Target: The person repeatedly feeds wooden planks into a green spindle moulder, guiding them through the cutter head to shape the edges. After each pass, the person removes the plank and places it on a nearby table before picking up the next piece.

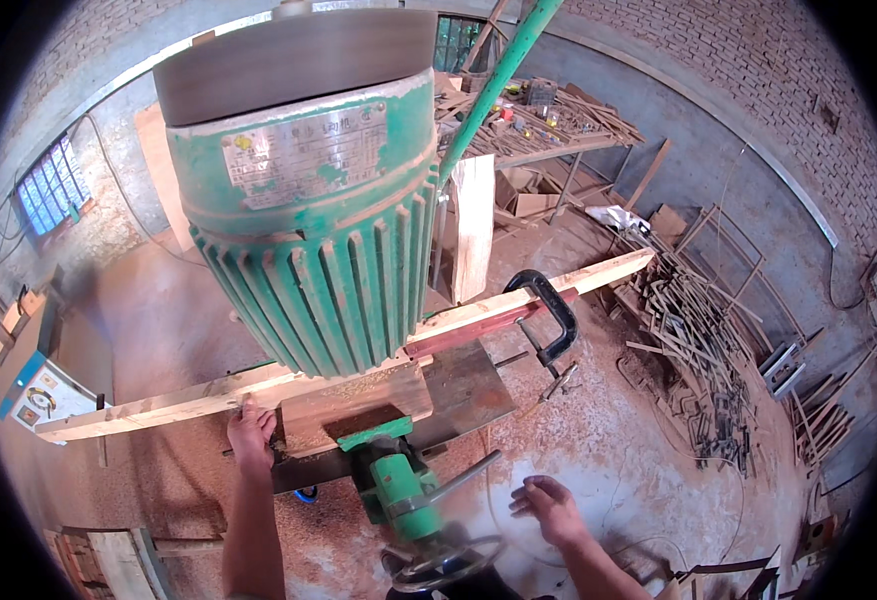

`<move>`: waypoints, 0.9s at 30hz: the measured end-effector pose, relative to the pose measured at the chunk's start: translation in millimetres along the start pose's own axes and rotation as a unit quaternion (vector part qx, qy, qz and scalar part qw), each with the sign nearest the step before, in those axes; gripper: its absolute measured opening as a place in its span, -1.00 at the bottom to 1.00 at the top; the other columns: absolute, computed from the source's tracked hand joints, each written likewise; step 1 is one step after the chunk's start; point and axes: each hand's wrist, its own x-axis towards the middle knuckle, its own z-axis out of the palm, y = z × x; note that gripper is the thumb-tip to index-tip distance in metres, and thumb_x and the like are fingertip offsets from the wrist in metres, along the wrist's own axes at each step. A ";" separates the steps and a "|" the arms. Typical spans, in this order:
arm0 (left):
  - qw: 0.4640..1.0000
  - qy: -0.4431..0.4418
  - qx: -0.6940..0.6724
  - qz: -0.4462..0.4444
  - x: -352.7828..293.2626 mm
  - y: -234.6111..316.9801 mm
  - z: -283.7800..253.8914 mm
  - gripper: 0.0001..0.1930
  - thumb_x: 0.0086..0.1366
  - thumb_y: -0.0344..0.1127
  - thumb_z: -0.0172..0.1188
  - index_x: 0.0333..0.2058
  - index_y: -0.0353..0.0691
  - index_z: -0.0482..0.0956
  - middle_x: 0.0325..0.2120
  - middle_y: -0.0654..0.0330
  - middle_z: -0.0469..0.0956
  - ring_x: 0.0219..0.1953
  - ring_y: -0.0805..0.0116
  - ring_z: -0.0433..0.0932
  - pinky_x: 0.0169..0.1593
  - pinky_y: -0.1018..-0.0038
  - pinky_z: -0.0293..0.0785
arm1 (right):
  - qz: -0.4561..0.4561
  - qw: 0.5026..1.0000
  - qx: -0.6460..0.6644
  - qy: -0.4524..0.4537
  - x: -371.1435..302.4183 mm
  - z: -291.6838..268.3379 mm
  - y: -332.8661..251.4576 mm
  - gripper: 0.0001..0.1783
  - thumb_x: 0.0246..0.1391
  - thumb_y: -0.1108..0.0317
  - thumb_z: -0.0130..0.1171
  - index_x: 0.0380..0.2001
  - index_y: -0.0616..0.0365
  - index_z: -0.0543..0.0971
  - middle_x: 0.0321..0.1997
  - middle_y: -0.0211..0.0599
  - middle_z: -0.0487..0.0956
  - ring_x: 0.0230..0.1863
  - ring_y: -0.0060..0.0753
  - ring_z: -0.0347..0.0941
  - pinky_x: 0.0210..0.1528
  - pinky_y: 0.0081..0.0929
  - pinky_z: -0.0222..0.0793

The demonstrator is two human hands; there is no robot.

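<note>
A long pale wooden beam [173, 400] lies across the machine table [473, 395], passing behind a big green ribbed motor [318, 285]. My left hand [251, 435] is at the beam's near side, left of the motor, its fingers curled against the wood. Beneath the motor, a shorter board [358, 405] with wood chips on it sits against the beam. A green clamp [403, 490] with a grey lever [466, 474] and a handwheel [443, 565] stands in front. To the right of that lever my right hand [550, 510] hovers with its fingers apart and nothing in them.
A black C-clamp [548, 315] grips the beam's right part by a red bar [473, 335]. Scrap sticks [698, 340] are heaped at right. Behind stands a cluttered bench [558, 150] and an upright plank [473, 230]. A control cabinet [53, 390] is at left.
</note>
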 end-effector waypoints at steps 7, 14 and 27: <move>0.999 0.006 -0.002 0.033 -10.4 -1.5 6.8 -0.62 0.28 -0.06 0.21 -0.16 -0.27 0.43 -0.41 0.21 0.52 -0.42 0.42 0.54 -0.36 0.54 0.56 | 0.047 0.967 0.247 -0.051 60.5 52.7 2.9 -0.55 0.30 -0.02 -0.16 -0.13 0.19 0.39 -0.23 -0.08 0.52 -0.15 -0.01 0.47 0.01 -0.05 0.37; 0.999 0.000 0.002 0.055 -16.6 -3.7 8.4 -0.67 0.32 -0.12 0.14 -0.17 -0.30 0.41 -0.40 0.19 0.54 -0.47 0.46 0.54 -0.46 0.57 0.50 | -0.044 0.956 -0.204 -0.208 -3.2 211.3 -92.2 -0.58 0.27 0.00 -0.10 -0.38 0.12 0.52 -0.48 -0.23 0.52 -0.35 -0.29 0.51 -0.28 -0.34 0.47; 0.998 -0.011 0.020 0.062 -17.9 1.1 14.1 -0.73 0.34 -0.17 0.10 -0.20 -0.28 0.39 -0.42 0.20 0.51 -0.53 0.46 0.51 -0.52 0.57 0.49 | -0.306 0.741 -0.466 -0.374 -25.6 316.0 -45.1 -0.53 0.23 -0.03 -0.06 -0.30 0.23 0.52 -0.41 0.00 0.59 -0.34 0.09 0.55 -0.27 -0.04 0.45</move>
